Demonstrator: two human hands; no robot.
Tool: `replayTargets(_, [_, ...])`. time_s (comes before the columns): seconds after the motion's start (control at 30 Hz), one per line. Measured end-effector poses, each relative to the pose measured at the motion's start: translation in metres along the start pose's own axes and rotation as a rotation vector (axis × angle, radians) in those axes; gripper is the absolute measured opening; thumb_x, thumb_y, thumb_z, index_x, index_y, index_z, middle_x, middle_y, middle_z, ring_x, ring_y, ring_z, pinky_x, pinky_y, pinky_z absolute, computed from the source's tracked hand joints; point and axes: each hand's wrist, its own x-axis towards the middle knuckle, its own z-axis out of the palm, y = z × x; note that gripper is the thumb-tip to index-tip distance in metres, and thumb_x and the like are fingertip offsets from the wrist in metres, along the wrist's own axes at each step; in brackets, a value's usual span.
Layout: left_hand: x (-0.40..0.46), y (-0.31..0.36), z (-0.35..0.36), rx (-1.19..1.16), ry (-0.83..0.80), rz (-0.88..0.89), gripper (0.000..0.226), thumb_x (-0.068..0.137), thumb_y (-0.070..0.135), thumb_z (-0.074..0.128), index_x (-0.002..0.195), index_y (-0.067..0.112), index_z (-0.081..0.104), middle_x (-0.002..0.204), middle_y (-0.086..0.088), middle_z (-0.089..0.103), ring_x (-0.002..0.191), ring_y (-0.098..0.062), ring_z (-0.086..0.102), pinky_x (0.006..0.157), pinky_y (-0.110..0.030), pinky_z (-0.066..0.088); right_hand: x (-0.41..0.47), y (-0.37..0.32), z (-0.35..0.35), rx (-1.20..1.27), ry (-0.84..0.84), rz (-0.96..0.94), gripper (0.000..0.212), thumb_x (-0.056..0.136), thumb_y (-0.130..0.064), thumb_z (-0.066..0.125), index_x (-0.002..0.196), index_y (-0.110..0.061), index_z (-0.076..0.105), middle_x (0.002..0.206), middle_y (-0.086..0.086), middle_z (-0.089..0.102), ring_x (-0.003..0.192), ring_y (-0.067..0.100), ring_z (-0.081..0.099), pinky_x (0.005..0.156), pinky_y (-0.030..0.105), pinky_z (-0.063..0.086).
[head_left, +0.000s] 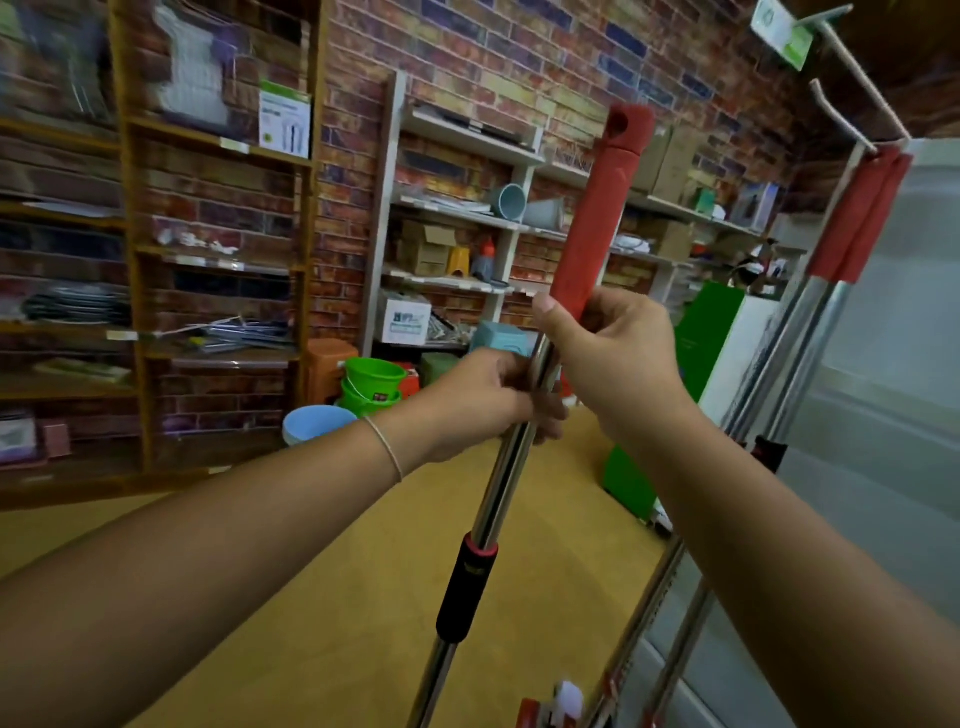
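I hold a long mop pole upright in front of me. It has a shiny steel shaft (506, 478), a red grip (602, 208) at the top and a black collar (467, 592) lower down. My right hand (608, 358) grips the pole at the bottom of the red grip, thumb up along it. Just below, my left hand (483, 400) curls round the steel shaft. The pole's lower end runs out of view.
Two more red-handled poles (852, 223) hang from a wall hook (857, 78) at the right. Wooden shelves (135, 260) and white shelves (467, 208) full of goods line the brick wall. Green buckets (371, 384), a blue basin (317, 423) and a green box (701, 343) stand on the yellow floor.
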Motion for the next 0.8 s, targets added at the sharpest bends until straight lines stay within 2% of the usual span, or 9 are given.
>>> replayTargets(0.1, [0.030, -0.001, -0.002, 0.002, -0.050, 0.028, 0.011, 0.089, -0.002, 0.063, 0.100, 0.000, 0.061, 0.091, -0.019, 0.066, 0.082, -0.032, 0.069, 0.080, -0.044, 0.058, 0.023, 0.016, 0.003, -0.041, 0.006, 0.020, 0.027, 0.086, -0.039, 0.071, 0.081, -0.013, 0.070, 0.066, 0.009, 0.068, 0.053, 0.013, 0.060, 0.053, 0.042, 0.054])
replayTargets(0.23, [0.066, -0.015, -0.004, 0.162, -0.084, 0.089, 0.010, 0.089, -0.002, 0.061, 0.084, 0.004, 0.055, 0.078, -0.016, 0.061, 0.062, -0.016, 0.066, 0.061, -0.025, 0.055, 0.049, 0.036, 0.005, -0.067, 0.015, 0.097, 0.020, 0.085, -0.035, 0.074, 0.075, -0.018, 0.069, 0.050, -0.012, 0.058, 0.044, 0.003, 0.052, 0.046, 0.026, 0.043])
replayTargets(0.27, [0.076, -0.018, -0.006, 0.182, -0.097, 0.102, 0.011, 0.089, -0.001, 0.061, 0.083, 0.005, 0.054, 0.077, -0.016, 0.062, 0.062, -0.016, 0.067, 0.061, -0.026, 0.055, 0.054, 0.039, 0.004, -0.083, 0.019, 0.105, 0.019, 0.085, -0.035, 0.074, 0.076, -0.018, 0.070, 0.048, -0.013, 0.056, 0.041, 0.002, 0.050, 0.044, 0.023, 0.041])
replayTargets(0.37, [0.107, -0.025, -0.008, 0.211, -0.167, 0.150, 0.012, 0.090, 0.002, 0.061, 0.087, 0.012, 0.055, 0.075, -0.013, 0.065, 0.070, -0.027, 0.069, 0.071, -0.041, 0.058, 0.074, 0.043, 0.001, -0.114, 0.078, 0.118, 0.016, 0.083, -0.035, 0.075, 0.080, -0.019, 0.071, 0.044, -0.012, 0.054, 0.037, 0.002, 0.047, 0.038, 0.018, 0.038])
replayTargets(0.43, [0.126, -0.029, -0.008, 0.212, -0.212, 0.171, 0.013, 0.091, 0.004, 0.060, 0.086, 0.014, 0.055, 0.073, -0.010, 0.064, 0.069, -0.026, 0.069, 0.072, -0.043, 0.058, 0.086, 0.043, -0.003, -0.145, 0.137, 0.114, 0.016, 0.082, -0.035, 0.076, 0.078, -0.020, 0.071, 0.044, -0.012, 0.056, 0.037, 0.002, 0.048, 0.038, 0.018, 0.039])
replayTargets(0.57, [0.158, -0.025, -0.006, 0.224, -0.303, 0.246, 0.007, 0.091, 0.006, 0.060, 0.089, 0.011, 0.056, 0.076, -0.011, 0.064, 0.064, -0.016, 0.069, 0.056, -0.026, 0.054, 0.103, 0.036, -0.008, -0.188, 0.209, 0.143, 0.018, 0.085, -0.035, 0.075, 0.080, -0.018, 0.072, 0.046, -0.009, 0.057, 0.034, 0.001, 0.043, 0.036, 0.017, 0.034])
replayTargets(0.63, [0.175, -0.018, -0.004, 0.185, -0.376, 0.262, 0.006, 0.091, 0.009, 0.062, 0.093, 0.011, 0.056, 0.080, -0.012, 0.065, 0.064, -0.014, 0.069, 0.055, -0.019, 0.051, 0.110, 0.030, -0.013, -0.226, 0.266, 0.154, 0.018, 0.086, -0.033, 0.074, 0.081, -0.016, 0.071, 0.051, -0.004, 0.057, 0.034, 0.003, 0.042, 0.036, 0.018, 0.035])
replayTargets(0.7, [0.189, -0.010, 0.001, 0.204, -0.436, 0.292, 0.007, 0.091, 0.014, 0.062, 0.090, 0.010, 0.057, 0.080, -0.010, 0.067, 0.067, -0.014, 0.071, 0.060, -0.027, 0.056, 0.118, 0.024, -0.019, -0.283, 0.337, 0.164, 0.015, 0.086, -0.030, 0.074, 0.081, -0.017, 0.070, 0.059, 0.003, 0.063, 0.041, 0.006, 0.050, 0.040, 0.019, 0.042])
replayTargets(0.8, [0.207, 0.003, 0.011, 0.196, -0.489, 0.336, 0.010, 0.091, 0.017, 0.063, 0.091, 0.010, 0.056, 0.081, -0.012, 0.068, 0.073, -0.022, 0.073, 0.075, -0.046, 0.059, 0.130, 0.017, -0.030, -0.348, 0.427, 0.189, 0.013, 0.086, -0.029, 0.074, 0.080, -0.020, 0.069, 0.064, 0.001, 0.065, 0.047, 0.006, 0.054, 0.046, 0.021, 0.048])
